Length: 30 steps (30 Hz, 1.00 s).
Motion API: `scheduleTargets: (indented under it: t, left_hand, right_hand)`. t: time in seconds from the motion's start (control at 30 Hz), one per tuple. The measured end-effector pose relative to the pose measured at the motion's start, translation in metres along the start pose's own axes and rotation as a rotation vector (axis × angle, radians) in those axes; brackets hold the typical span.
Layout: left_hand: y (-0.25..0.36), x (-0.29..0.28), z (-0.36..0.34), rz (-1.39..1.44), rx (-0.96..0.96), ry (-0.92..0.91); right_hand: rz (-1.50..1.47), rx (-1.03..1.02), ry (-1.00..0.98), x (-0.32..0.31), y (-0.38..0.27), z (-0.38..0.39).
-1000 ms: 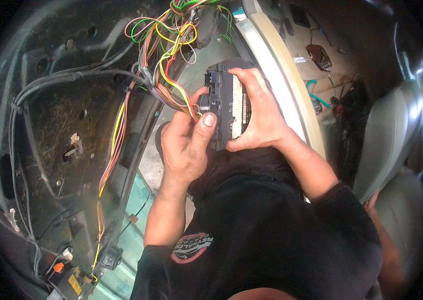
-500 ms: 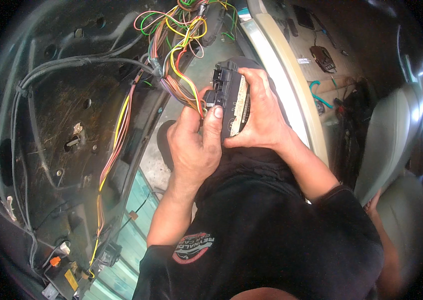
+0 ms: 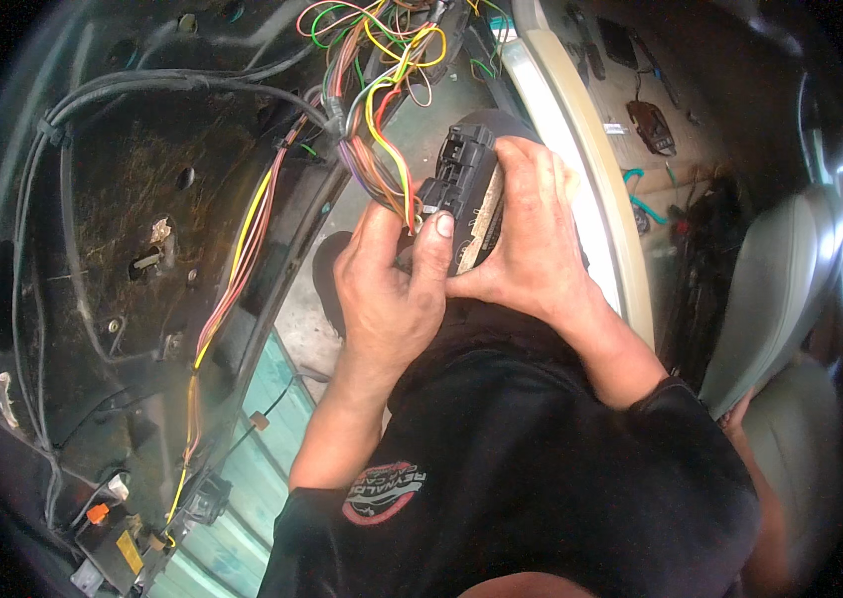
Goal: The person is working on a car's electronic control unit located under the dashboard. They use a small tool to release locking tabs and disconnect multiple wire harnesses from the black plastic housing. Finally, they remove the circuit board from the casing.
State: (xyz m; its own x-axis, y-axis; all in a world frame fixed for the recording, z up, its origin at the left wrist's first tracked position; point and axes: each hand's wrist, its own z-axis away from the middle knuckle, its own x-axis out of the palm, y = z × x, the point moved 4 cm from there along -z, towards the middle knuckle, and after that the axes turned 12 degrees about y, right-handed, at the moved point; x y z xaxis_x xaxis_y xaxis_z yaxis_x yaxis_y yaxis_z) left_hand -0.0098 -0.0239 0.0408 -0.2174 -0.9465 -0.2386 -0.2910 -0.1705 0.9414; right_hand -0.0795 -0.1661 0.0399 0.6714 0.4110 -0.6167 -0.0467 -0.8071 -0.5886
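A black plastic module [image 3: 466,159], with a pale label on its side, is held tilted between my hands. My left hand [image 3: 387,289] grips its lower left, thumb against a dark connector [image 3: 433,189] at the end of a bundle of coloured wires [image 3: 387,135]. My right hand [image 3: 541,229] clasps the module's right side, fingers at the top and thumb near the bottom. My left fingertips are partly hidden behind the wires and module.
A bare black car door panel [image 3: 113,249] with cables [image 3: 172,82] fills the left. At right are a pale door sill [image 3: 581,130], small tools and devices [image 3: 649,125], and a grey seat [image 3: 770,279], with another person's arm [image 3: 750,468] beside it.
The module has shifted a little right and tilted further, so less of its label shows. Both hands moved with it, keeping their grip, and the wire bundle shifted right.
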Motion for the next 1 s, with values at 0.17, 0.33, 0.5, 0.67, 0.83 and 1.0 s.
scheduleTargets:
  t: [0.17,0.33,0.5,0.67,0.83,1.0]
  left_hand:
    - [0.008,0.009,0.0,-0.121,0.264,0.036]
    - [0.012,0.013,0.004,-0.139,0.37,0.095]
    - [0.008,0.009,0.005,-0.131,0.343,0.123]
    - [0.004,0.002,-0.003,-0.216,0.389,0.094]
    - [-0.001,0.005,-0.013,0.03,-0.108,0.04]
    - [-0.001,0.011,-0.019,0.146,-0.199,0.031]
  right_hand:
    - [-0.239,-0.095,0.147,0.021,0.033,0.011]
    - [-0.327,-0.163,0.221,0.027,0.039,0.01]
    - [-0.3,-0.142,0.204,0.031,0.036,0.011]
    - [-0.227,-0.115,0.165,0.033,0.034,0.011]
    - [-0.168,-0.101,0.123,0.028,0.02,0.009]
    - [-0.805,0.34,-0.262,-0.004,0.039,-0.012]
